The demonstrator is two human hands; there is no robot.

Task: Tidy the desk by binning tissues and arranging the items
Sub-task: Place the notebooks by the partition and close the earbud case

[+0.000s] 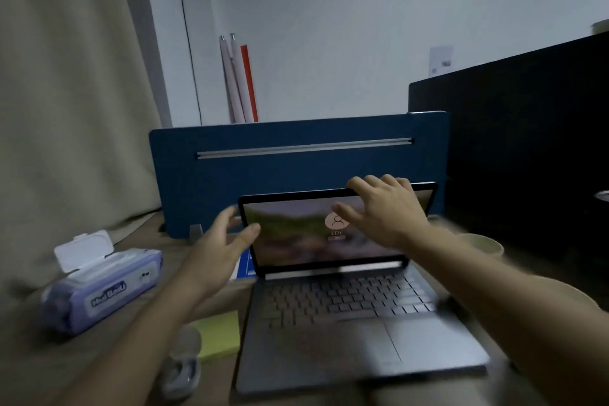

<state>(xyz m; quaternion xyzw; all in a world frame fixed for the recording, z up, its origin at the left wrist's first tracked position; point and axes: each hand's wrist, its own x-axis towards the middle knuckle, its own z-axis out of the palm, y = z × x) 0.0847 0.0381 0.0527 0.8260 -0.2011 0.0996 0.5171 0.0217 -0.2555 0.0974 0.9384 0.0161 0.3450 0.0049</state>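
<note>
Here, you reached for the open laptop [329, 273] at the middle of the bench [108, 362]. Your right hand [385, 211] lay over the screen's top edge, fingers [372, 182] hooked over it, thumb on the glass; your left hand [219, 241] hovered at the left edge, fingers spread, holding nothing. To close it well, you probably needed even pressure, lowered slowly (the wipes pack [102, 287] sat well apart to the left, lid up; the yellow notepad [219, 334] lay just beside the base).
</note>
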